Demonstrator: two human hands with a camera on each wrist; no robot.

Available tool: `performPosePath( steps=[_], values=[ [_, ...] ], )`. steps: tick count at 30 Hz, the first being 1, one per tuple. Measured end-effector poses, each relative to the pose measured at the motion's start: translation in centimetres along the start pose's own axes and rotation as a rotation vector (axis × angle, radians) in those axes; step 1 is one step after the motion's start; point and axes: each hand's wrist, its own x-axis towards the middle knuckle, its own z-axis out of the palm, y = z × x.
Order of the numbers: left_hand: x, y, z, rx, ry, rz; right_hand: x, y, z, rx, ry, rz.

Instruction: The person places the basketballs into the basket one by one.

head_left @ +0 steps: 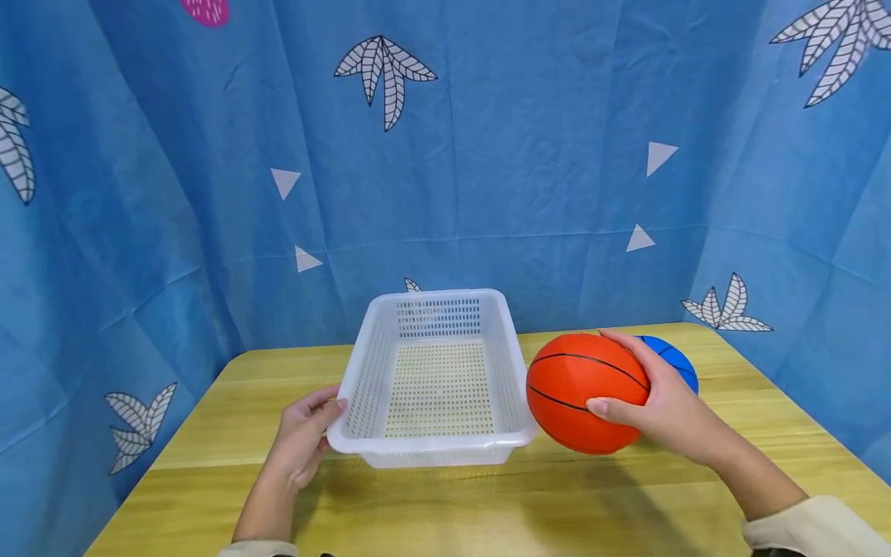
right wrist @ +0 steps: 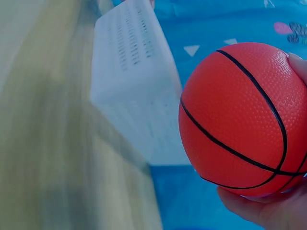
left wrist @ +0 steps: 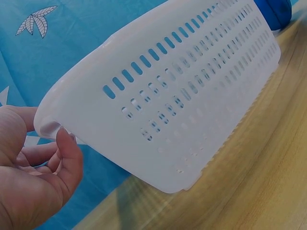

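A white perforated plastic basket (head_left: 438, 444) stands on the wooden table, its inside bare in the head view. My left hand (head_left: 298, 437) pinches the rim at its near left corner, thumb on top and fingers underneath, as the left wrist view also shows of the basket wall (left wrist: 158, 96). With my right hand (head_left: 671, 402) I grip a small orange-red basketball (head_left: 578, 391) with black lines, thumb on the near side and fingers over the top. The ball is held up beside the basket's right rim. Behind my right hand sits a blue ball (head_left: 671, 356), partly hidden.
The wooden table (head_left: 216, 433) runs back to a blue curtain (head_left: 529, 155) printed with white leaves and triangles. The curtain also hangs along the left and right sides.
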Motion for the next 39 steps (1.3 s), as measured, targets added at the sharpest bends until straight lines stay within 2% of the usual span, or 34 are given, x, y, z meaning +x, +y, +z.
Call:
performPosePath(
  steps=[11,18,24,32,39],
  values=[
    [0.0,-0.1,-0.1,-0.021,-0.014,0.019,4.4,-3.1,3.0,-0.014,-0.045,-0.103],
    [0.1,0.0,-0.1,-0.018,-0.015,0.016,6.4,-3.9,6.1,-0.151,-0.062,-0.2],
    [0.1,-0.1,-0.1,-0.02,-0.011,0.019,7.5,-4.2,8.3,-0.228,-0.106,-0.291],
    [0.0,-0.1,0.0,-0.018,0.006,0.007,8.4,-3.8,10.7,-0.436,-0.123,-0.385],
    [0.1,-0.1,0.0,-0.033,0.009,0.009,8.6,-3.0,11.7,-0.498,-0.136,-0.371]
  ],
)
